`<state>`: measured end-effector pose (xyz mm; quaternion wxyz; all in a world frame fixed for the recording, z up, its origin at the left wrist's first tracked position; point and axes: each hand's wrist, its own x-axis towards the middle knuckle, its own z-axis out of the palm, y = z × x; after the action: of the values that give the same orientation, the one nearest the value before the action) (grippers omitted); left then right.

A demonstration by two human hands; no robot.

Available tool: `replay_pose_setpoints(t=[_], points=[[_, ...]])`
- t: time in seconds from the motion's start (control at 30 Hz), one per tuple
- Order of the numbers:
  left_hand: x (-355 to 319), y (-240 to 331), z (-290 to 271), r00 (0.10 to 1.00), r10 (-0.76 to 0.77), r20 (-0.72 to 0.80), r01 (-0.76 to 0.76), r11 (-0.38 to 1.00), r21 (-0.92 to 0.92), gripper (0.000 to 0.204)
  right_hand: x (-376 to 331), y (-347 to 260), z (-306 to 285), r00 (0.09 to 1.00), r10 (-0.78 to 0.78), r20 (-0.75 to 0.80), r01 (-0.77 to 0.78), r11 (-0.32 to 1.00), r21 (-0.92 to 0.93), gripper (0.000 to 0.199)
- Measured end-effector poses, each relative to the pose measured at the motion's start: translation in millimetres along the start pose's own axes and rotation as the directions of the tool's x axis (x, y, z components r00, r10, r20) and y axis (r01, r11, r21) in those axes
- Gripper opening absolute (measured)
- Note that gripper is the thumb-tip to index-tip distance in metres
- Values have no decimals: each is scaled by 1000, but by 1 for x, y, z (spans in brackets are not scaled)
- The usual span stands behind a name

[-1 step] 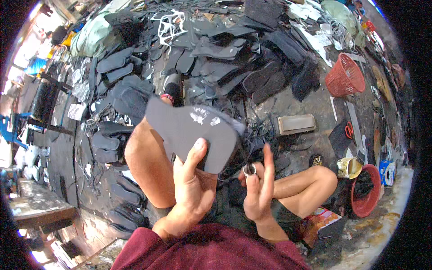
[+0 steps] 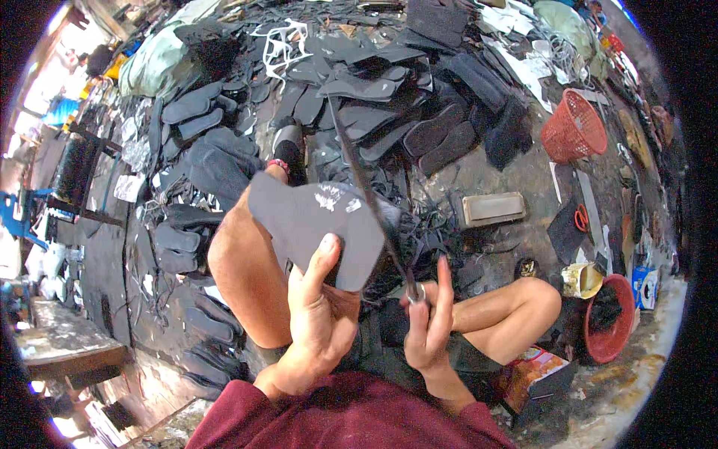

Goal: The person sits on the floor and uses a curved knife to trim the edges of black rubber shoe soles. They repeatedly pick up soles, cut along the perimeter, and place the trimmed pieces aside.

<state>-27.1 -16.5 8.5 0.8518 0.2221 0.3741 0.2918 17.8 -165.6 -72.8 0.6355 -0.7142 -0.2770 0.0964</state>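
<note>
My left hand (image 2: 323, 307) grips a flat grey sole piece (image 2: 314, 224), thumb on top and fingers beneath. White patches mark its far part, and a bluish edge behind it hints at another layer. To the right, my right hand (image 2: 428, 322) is closed with the index finger raised. At its thumb shows a shiny ring-like metal piece (image 2: 416, 293). From there a long, thin dark strip (image 2: 355, 168) runs up and away, narrowing towards its far end and crossing in front of the sole piece's right edge. Whether strip and metal are one thing, I cannot tell.
Dark soles (image 2: 366, 82) lie heaped ahead, with more at left. At right are a pale block (image 2: 493, 209), a red basket (image 2: 572, 127), red-handled scissors (image 2: 581, 218) and a red basin (image 2: 607, 322). A wooden bench (image 2: 71, 355) stands at left.
The long dark strip now stretches out from my right hand; before, only the metal ring showed there. The sole piece has shifted slightly down, and my right hand has lowered a little.
</note>
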Motion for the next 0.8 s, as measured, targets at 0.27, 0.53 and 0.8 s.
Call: replay_pose_setpoints(t=[0.27,0.53,0.8], points=[[1,-9,-31,1000,-12,-27,16,984,176,42,-23,0,-60,982,-24,189,92,930,-356,58],[-1,-14,-84,996,-32,80,2,939,344,55,25,-12,-35,926,24,377,101,946,-308,57],[-7,-5,-105,979,-177,99,119,896,428,56,66,-7,4,854,23,521,106,970,-218,48]])
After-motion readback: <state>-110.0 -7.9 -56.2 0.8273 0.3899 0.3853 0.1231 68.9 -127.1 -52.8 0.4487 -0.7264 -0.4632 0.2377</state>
